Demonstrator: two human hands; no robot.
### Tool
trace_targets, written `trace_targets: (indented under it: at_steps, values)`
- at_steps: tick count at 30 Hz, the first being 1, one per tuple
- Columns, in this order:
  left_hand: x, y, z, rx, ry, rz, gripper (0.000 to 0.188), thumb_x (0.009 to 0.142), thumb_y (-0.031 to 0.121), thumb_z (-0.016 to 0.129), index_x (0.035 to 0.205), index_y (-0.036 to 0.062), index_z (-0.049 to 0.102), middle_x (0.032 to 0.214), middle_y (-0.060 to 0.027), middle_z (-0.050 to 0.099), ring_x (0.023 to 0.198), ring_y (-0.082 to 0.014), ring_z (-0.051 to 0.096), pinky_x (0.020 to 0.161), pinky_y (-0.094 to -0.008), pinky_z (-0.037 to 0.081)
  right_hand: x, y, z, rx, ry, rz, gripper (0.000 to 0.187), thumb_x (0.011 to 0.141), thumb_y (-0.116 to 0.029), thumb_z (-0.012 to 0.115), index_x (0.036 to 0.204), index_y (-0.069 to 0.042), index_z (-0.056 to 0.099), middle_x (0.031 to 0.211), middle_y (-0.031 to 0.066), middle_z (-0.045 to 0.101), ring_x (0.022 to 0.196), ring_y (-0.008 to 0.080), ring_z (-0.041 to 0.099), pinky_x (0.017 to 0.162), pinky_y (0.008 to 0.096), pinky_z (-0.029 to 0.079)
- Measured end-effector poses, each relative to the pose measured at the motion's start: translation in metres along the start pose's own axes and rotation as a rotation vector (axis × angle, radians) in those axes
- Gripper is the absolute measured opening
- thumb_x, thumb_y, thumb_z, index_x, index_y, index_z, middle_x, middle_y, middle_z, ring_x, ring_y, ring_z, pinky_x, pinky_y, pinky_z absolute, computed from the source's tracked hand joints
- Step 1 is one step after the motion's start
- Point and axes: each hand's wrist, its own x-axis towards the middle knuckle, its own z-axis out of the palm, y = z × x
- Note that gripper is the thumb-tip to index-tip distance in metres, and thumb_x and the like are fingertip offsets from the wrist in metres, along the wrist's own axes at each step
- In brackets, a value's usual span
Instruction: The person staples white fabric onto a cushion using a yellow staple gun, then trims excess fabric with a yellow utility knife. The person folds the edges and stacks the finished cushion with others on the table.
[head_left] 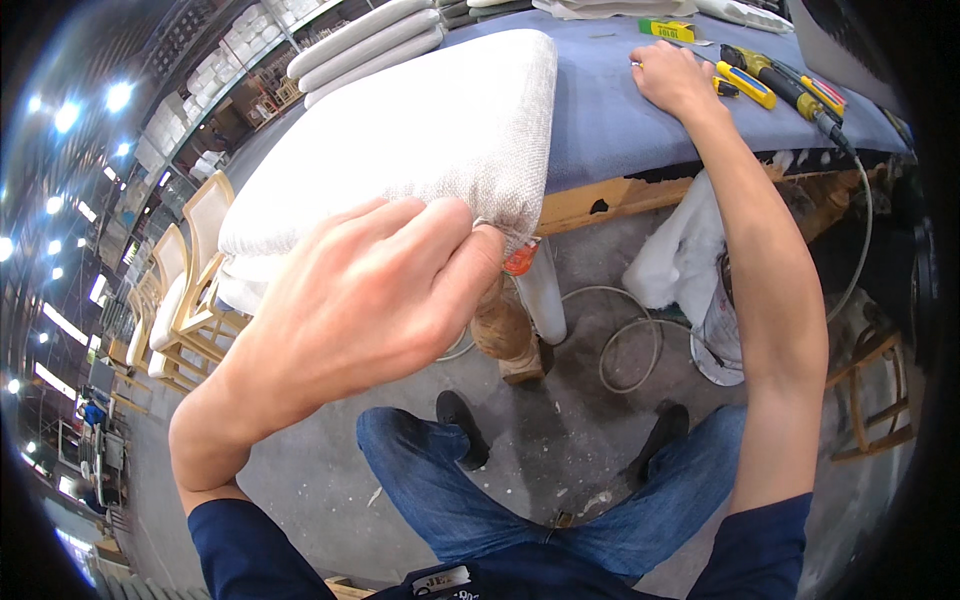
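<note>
A padded seat cushion covered in pale woven fabric rests on the blue-covered table, its near corner reaching past the table's edge. My left hand is closed at that corner, thumb and forefinger pinching the gathered fabric. Just under the corner shows a small orange-red piece, partly hidden. Farther back on the table, my right hand lies low with curled fingers; what they hold, if anything, is hidden. Beside it are a yellow utility knife and a green-and-yellow box.
A black-and-yellow power tool with a hose lies at the right. Folded pale pads are stacked behind the cushion. Below the table are a wooden leg, white stuffing and a looped hose. Wooden chairs stand left.
</note>
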Motion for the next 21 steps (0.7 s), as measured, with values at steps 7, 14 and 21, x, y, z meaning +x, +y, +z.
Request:
trace_targets:
  at_steps: [7,14,21]
  values:
    - [0.002,0.000,0.003,0.099,0.132,-0.004,0.035,0.071,0.010,0.080,0.102,0.0052,0.064,0.088,-0.0071,0.053,0.082,-0.0253,0.058,0.074,-0.0399,0.048,0.000,0.002,0.003,0.019,0.013,0.005,0.038,0.103,-0.031,0.052,0.137,-0.024,0.068,0.145,0.0096,0.062,0.139,0.0347,0.053,0.114,0.0645,0.036]
    - [0.008,-0.021,0.024,-0.075,0.141,-0.034,0.032,0.072,0.015,0.082,0.092,0.0088,0.059,0.090,-0.0089,0.049,0.079,-0.0278,0.051,0.074,-0.0405,0.043,-0.002,0.002,0.000,0.018,0.013,0.003,0.038,0.103,-0.030,0.052,0.136,-0.023,0.068,0.144,0.0103,0.062,0.139,0.0346,0.053,0.113,0.0645,0.036]
    - [0.010,-0.025,0.012,0.016,0.096,0.025,0.034,0.076,0.030,0.086,0.089,0.0126,0.060,0.108,-0.0087,0.054,0.103,-0.0335,0.056,0.096,-0.0501,0.047,-0.001,-0.002,0.004,0.031,0.020,0.000,0.037,0.102,-0.028,0.054,0.135,-0.024,0.069,0.143,0.0100,0.062,0.138,0.0340,0.054,0.112,0.0656,0.036]
